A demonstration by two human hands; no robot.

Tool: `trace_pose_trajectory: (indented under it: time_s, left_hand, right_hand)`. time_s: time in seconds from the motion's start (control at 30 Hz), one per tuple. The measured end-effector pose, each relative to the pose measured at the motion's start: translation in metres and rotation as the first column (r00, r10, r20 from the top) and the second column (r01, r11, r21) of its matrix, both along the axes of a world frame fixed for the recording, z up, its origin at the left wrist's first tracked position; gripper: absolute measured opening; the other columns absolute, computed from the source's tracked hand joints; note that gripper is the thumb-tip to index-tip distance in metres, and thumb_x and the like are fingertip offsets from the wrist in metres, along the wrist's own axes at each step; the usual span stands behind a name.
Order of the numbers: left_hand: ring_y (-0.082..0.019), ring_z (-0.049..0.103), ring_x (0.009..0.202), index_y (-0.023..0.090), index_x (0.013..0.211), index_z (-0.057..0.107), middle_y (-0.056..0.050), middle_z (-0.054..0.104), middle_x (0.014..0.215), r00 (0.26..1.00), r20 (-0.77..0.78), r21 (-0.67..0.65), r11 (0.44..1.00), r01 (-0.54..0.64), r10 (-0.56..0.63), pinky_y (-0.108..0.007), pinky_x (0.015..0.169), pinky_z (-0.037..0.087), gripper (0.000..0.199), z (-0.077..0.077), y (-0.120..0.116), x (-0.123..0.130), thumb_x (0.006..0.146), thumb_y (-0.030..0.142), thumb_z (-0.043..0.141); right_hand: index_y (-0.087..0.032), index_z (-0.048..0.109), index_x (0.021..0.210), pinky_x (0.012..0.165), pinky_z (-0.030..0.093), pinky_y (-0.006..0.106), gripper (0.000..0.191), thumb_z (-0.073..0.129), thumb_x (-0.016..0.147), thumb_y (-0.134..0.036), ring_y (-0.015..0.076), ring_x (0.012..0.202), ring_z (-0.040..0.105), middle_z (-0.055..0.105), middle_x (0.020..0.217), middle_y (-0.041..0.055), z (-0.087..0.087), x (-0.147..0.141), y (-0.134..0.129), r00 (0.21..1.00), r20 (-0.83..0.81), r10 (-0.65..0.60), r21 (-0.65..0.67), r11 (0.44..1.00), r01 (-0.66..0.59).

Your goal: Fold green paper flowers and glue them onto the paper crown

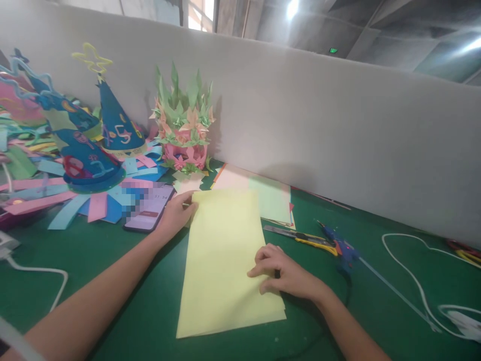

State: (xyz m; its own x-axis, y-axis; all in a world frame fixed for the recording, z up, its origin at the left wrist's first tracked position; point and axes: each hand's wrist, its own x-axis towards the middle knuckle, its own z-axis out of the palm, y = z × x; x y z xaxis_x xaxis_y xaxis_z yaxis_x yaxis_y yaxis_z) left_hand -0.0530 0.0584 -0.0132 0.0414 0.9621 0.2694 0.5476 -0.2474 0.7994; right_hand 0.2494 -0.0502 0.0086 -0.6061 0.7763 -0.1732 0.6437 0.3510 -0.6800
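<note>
A yellow sheet of paper (pixel 221 250) lies lengthwise on the table before me, with a second layer showing along its lower edges. My left hand (pixel 179 213) is closed on the sheet's upper left corner, thumb and fingers at the edge. Over the sheet's right side is my right hand (pixel 276 271), with its fingers bent and apart and nothing held in them. Whether its fingertips touch the paper I cannot tell. A phone (pixel 152 208) lies just left of my left hand. Beyond the yellow sheet rests a stack of pale pink and green paper (pixel 272 198).
On the right lie a utility knife (pixel 285 233), yellow-handled scissors (pixel 319 243), a blue glue gun (pixel 343 250) and a white cable (pixel 406 265). Blue cone hats (pixel 116 120) and paper strips (pixel 99 205) crowd the left. A paper crown (pixel 186 125) stands by the grey partition (pixel 338 130).
</note>
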Motion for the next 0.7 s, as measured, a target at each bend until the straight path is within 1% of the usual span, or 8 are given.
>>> trace_pose_trajectory:
  time_s: [0.1,0.17,0.3,0.4,0.47,0.57,0.63,0.7]
  left_hand:
    - [-0.016,0.059,0.072,0.020,0.106,0.059,-0.002,0.064,0.080,0.999,-0.038,0.004,0.999,-0.039,0.039,-0.028,0.071,0.046,0.034,0.001,-0.001,-0.001,0.076,0.034,0.052]
    - [-0.016,0.059,0.069,0.021,0.100,0.058,-0.001,0.066,0.077,0.998,-0.041,-0.012,0.999,-0.049,0.048,-0.027,0.069,0.045,0.029,0.002,-0.002,-0.002,0.076,0.037,0.053]
    - [-0.016,0.060,0.070,0.022,0.082,0.057,0.000,0.067,0.075,0.995,-0.088,0.006,0.998,-0.055,0.055,-0.026,0.067,0.044,0.017,0.005,-0.005,-0.003,0.076,0.038,0.054]
    - [-0.016,0.058,0.070,0.021,0.075,0.057,0.000,0.065,0.074,0.989,-0.147,0.029,0.999,-0.019,0.023,-0.026,0.068,0.044,0.017,0.005,-0.006,-0.004,0.079,0.037,0.051]
    - [-0.015,0.057,0.068,0.021,0.076,0.059,-0.002,0.063,0.080,0.987,-0.163,0.082,0.997,0.004,0.010,-0.026,0.067,0.044,0.017,0.005,-0.005,-0.003,0.080,0.035,0.050]
    - [-0.013,0.054,0.065,0.018,0.077,0.059,-0.005,0.057,0.092,0.986,-0.162,0.214,0.977,0.006,0.030,-0.025,0.064,0.046,0.016,0.007,-0.005,-0.003,0.079,0.032,0.051]
    - [-0.012,0.054,0.064,0.018,0.076,0.059,-0.005,0.053,0.092,0.984,-0.173,0.266,0.964,0.010,0.037,-0.025,0.064,0.046,0.015,0.010,-0.007,-0.003,0.079,0.030,0.051]
    - [-0.013,0.054,0.067,0.018,0.073,0.057,-0.004,0.053,0.089,0.980,-0.197,0.294,0.956,0.028,0.032,-0.026,0.067,0.047,0.014,0.013,-0.009,-0.003,0.080,0.028,0.049]
  right_hand:
    - [-0.026,0.071,0.084,0.085,0.034,0.036,0.025,0.066,0.072,-0.048,0.0183,0.086,0.051,0.057,0.082,0.0025,-0.004,0.000,0.000,0.997,-0.071,-0.041,0.044,0.998,0.044]
    - [-0.024,0.072,0.078,0.082,0.036,0.035,0.024,0.065,0.073,-0.046,0.0175,0.081,0.052,0.059,0.078,0.0028,-0.004,-0.001,0.000,0.992,-0.112,-0.060,0.038,0.997,0.064]
    - [-0.022,0.071,0.075,0.076,0.040,0.032,0.025,0.062,0.077,-0.044,0.0165,0.077,0.054,0.061,0.075,0.0033,-0.003,0.000,0.001,0.974,-0.194,-0.113,-0.024,0.994,0.111]
    - [-0.019,0.069,0.070,0.071,0.042,0.030,0.027,0.061,0.077,-0.043,0.0160,0.075,0.055,0.060,0.076,0.0038,-0.003,0.003,0.002,0.946,-0.270,-0.181,-0.086,0.983,0.164]
    - [-0.017,0.066,0.068,0.070,0.042,0.029,0.027,0.061,0.078,-0.042,0.0158,0.074,0.055,0.059,0.075,0.0038,-0.004,0.004,0.003,0.928,-0.307,-0.210,-0.114,0.976,0.183]
    - [-0.016,0.062,0.068,0.068,0.041,0.028,0.029,0.060,0.078,-0.044,0.0153,0.072,0.053,0.058,0.074,0.0030,-0.004,0.003,0.002,0.909,-0.319,-0.269,-0.163,0.960,0.227]
    - [-0.016,0.059,0.070,0.065,0.040,0.027,0.031,0.058,0.078,-0.046,0.0145,0.070,0.051,0.057,0.074,0.0019,-0.003,0.002,0.002,0.884,-0.326,-0.335,-0.218,0.936,0.275]
    - [-0.016,0.057,0.074,0.063,0.039,0.025,0.033,0.056,0.078,-0.049,0.0133,0.067,0.049,0.055,0.073,0.0005,-0.003,0.001,0.001,0.849,-0.340,-0.404,-0.283,0.905,0.317]
